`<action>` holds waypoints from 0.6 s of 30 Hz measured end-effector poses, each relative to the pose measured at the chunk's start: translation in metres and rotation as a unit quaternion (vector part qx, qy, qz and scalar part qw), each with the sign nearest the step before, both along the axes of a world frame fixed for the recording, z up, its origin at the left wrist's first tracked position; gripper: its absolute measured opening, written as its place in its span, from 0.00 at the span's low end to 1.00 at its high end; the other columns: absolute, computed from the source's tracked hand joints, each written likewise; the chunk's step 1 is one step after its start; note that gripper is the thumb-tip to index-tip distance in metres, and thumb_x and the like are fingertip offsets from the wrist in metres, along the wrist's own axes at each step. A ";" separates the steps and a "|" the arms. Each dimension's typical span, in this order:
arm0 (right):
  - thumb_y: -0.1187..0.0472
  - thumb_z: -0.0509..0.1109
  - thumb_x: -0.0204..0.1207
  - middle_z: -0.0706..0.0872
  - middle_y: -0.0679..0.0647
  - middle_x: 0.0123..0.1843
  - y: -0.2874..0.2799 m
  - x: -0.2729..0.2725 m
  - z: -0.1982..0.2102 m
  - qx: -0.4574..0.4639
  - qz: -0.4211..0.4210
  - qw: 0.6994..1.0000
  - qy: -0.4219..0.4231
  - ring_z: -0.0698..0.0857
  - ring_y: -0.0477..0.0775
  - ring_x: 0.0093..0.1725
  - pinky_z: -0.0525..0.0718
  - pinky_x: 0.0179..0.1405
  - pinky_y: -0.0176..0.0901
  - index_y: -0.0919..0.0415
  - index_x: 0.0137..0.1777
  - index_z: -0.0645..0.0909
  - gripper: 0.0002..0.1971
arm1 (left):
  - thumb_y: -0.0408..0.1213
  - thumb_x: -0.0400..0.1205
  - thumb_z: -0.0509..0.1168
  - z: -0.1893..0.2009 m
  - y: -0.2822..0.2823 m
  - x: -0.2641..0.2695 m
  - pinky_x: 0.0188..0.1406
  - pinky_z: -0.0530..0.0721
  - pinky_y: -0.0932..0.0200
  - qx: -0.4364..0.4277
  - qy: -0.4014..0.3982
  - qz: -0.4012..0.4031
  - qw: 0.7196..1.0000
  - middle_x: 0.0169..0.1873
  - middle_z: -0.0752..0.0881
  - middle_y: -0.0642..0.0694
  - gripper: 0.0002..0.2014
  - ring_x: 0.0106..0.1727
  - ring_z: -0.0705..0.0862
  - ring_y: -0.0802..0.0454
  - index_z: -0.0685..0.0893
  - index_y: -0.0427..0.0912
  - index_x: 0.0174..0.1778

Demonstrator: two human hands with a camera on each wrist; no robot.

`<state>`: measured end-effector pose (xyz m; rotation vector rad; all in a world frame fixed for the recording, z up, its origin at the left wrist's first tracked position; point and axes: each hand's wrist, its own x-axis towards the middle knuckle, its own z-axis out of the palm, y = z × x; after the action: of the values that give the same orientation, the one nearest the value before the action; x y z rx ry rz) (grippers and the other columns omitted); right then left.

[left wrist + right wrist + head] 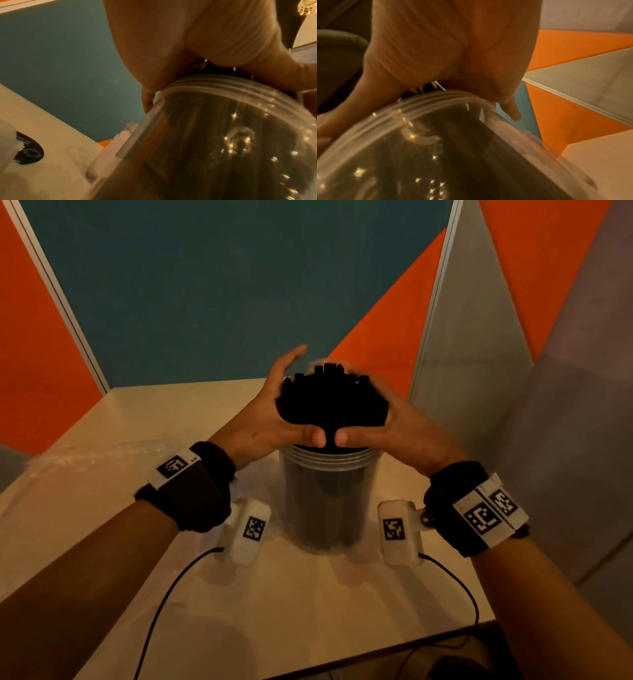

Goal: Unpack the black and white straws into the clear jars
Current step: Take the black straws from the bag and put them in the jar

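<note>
A clear jar (329, 501) stands upright in the middle of the table, packed with black straws (332, 402) that stick out above its rim. Both hands cup the protruding bundle. My left hand (270, 416) wraps it from the left and my right hand (400, 422) from the right, thumbs almost meeting in front just above the rim. In the left wrist view the palm (188, 40) sits over the jar (223, 135). The right wrist view shows the same: palm (453, 47) over jar (453, 148). The far-side fingers are hidden by the straws.
A second clear jar's rim (329, 363) shows right behind the straws, with white contents (123, 135) glimpsed in the left wrist view. A crumpled clear wrapper (102, 453) lies at the table's left. Partition walls close the back and right. The table's front edge (342, 655) is near.
</note>
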<state>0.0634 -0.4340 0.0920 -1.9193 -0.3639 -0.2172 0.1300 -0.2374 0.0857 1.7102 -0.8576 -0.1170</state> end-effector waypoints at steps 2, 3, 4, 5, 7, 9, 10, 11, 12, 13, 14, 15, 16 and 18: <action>0.49 0.82 0.58 0.73 0.37 0.67 -0.003 0.000 -0.005 0.019 -0.026 0.999 -0.021 0.73 0.34 0.68 0.74 0.66 0.31 0.38 0.77 0.59 0.49 | 0.63 0.55 0.79 0.001 0.000 -0.001 0.67 0.78 0.63 -0.014 0.000 -0.005 1.000 0.69 0.75 0.57 0.61 0.70 0.77 0.63 0.52 0.61 0.81; 0.48 0.82 0.60 0.72 0.41 0.72 -0.003 0.000 -0.005 0.029 -0.029 0.999 -0.033 0.71 0.39 0.72 0.73 0.68 0.33 0.38 0.79 0.55 0.51 | 0.66 0.57 0.77 0.001 -0.001 -0.003 0.65 0.78 0.66 -0.025 -0.004 -0.005 1.000 0.70 0.74 0.59 0.58 0.70 0.76 0.65 0.53 0.60 0.81; 0.46 0.79 0.62 0.70 0.44 0.75 -0.002 0.000 -0.005 0.036 -0.029 0.998 -0.045 0.70 0.40 0.75 0.72 0.70 0.34 0.38 0.80 0.55 0.49 | 0.69 0.60 0.73 0.003 -0.003 -0.005 0.64 0.78 0.68 -0.036 -0.011 -0.001 0.999 0.71 0.73 0.60 0.54 0.70 0.75 0.67 0.55 0.59 0.80; 0.43 0.75 0.64 0.68 0.44 0.77 0.000 0.000 -0.003 0.040 -0.030 0.997 -0.052 0.68 0.40 0.76 0.71 0.72 0.35 0.37 0.79 0.56 0.45 | 0.70 0.63 0.69 0.004 -0.005 -0.007 0.64 0.78 0.68 -0.046 -0.016 0.008 0.999 0.71 0.73 0.59 0.49 0.71 0.75 0.67 0.58 0.60 0.79; 0.40 0.69 0.69 0.69 0.42 0.78 0.003 0.002 -0.001 0.024 -0.034 0.997 -0.064 0.67 0.39 0.77 0.69 0.76 0.43 0.40 0.78 0.64 0.36 | 0.66 0.72 0.67 0.005 -0.010 -0.010 0.66 0.77 0.67 -0.054 -0.023 0.038 0.998 0.72 0.74 0.56 0.37 0.71 0.74 0.68 0.66 0.60 0.76; 0.43 0.67 0.75 0.74 0.45 0.75 0.007 0.005 0.000 -0.010 -0.033 0.996 -0.076 0.71 0.40 0.74 0.70 0.76 0.49 0.48 0.75 0.71 0.28 | 0.53 0.80 0.65 0.006 -0.013 -0.010 0.63 0.78 0.66 -0.048 -0.025 0.056 0.997 0.68 0.78 0.56 0.23 0.68 0.77 0.66 0.75 0.55 0.72; 0.46 0.67 0.77 0.75 0.46 0.73 0.007 0.006 0.000 -0.017 -0.033 0.996 -0.081 0.73 0.40 0.73 0.71 0.76 0.50 0.50 0.74 0.73 0.26 | 0.49 0.82 0.63 0.006 -0.014 -0.010 0.63 0.79 0.64 -0.047 -0.023 0.057 0.997 0.66 0.80 0.55 0.19 0.67 0.78 0.64 0.77 0.53 0.69; 0.47 0.66 0.78 0.76 0.46 0.72 0.008 0.007 0.000 -0.015 -0.037 0.996 -0.081 0.74 0.40 0.72 0.72 0.75 0.50 0.51 0.74 0.73 0.25 | 0.48 0.82 0.62 0.006 -0.014 -0.010 0.63 0.79 0.63 -0.048 -0.020 0.058 0.997 0.65 0.81 0.56 0.18 0.66 0.79 0.63 0.78 0.53 0.68; 0.45 0.66 0.77 0.76 0.45 0.72 0.007 0.007 0.000 -0.006 -0.042 0.996 -0.077 0.73 0.40 0.72 0.73 0.74 0.49 0.49 0.74 0.72 0.26 | 0.50 0.82 0.61 0.007 -0.014 -0.011 0.62 0.80 0.63 -0.052 -0.014 0.062 0.997 0.64 0.81 0.58 0.17 0.65 0.80 0.64 0.79 0.54 0.67; 0.42 0.67 0.74 0.75 0.44 0.72 0.008 0.006 0.000 0.004 -0.047 0.996 -0.072 0.73 0.40 0.72 0.73 0.74 0.48 0.47 0.74 0.72 0.28 | 0.53 0.81 0.61 0.007 -0.014 -0.012 0.61 0.80 0.64 -0.057 -0.007 0.069 0.996 0.64 0.81 0.60 0.18 0.65 0.80 0.66 0.78 0.57 0.67; 0.39 0.67 0.71 0.74 0.42 0.73 0.007 0.005 -0.001 0.006 -0.054 0.996 -0.069 0.72 0.40 0.73 0.73 0.74 0.47 0.45 0.74 0.71 0.30 | 0.56 0.80 0.60 0.007 -0.013 -0.012 0.60 0.80 0.65 -0.061 0.000 0.074 0.995 0.64 0.80 0.62 0.20 0.65 0.79 0.68 0.77 0.58 0.68; 0.37 0.67 0.69 0.73 0.42 0.73 0.008 0.005 -0.002 -0.001 -0.060 0.996 -0.071 0.71 0.39 0.73 0.72 0.75 0.48 0.44 0.74 0.71 0.32 | 0.58 0.79 0.60 0.006 -0.013 -0.012 0.61 0.80 0.65 -0.063 0.006 0.077 0.995 0.65 0.79 0.62 0.22 0.65 0.79 0.68 0.76 0.60 0.69; 0.36 0.68 0.67 0.72 0.41 0.74 0.008 0.003 -0.004 -0.008 -0.063 0.995 -0.072 0.71 0.39 0.73 0.72 0.75 0.47 0.44 0.74 0.70 0.34 | 0.61 0.78 0.61 0.004 -0.012 -0.011 0.63 0.80 0.62 -0.060 0.011 0.080 0.995 0.67 0.78 0.60 0.24 0.66 0.78 0.66 0.74 0.60 0.70; 0.39 0.73 0.69 0.70 0.36 0.72 0.007 0.000 -0.008 0.011 -0.053 0.996 -0.072 0.71 0.31 0.71 0.76 0.70 0.35 0.43 0.77 0.66 0.36 | 0.64 0.75 0.62 0.002 -0.009 -0.012 0.67 0.80 0.56 -0.058 0.025 0.081 0.995 0.70 0.76 0.55 0.30 0.68 0.78 0.61 0.69 0.62 0.73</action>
<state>0.0635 -0.4265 0.0837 -1.9081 -0.3534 -0.4288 0.1176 -0.2467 0.0877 1.6541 -0.6719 -0.0011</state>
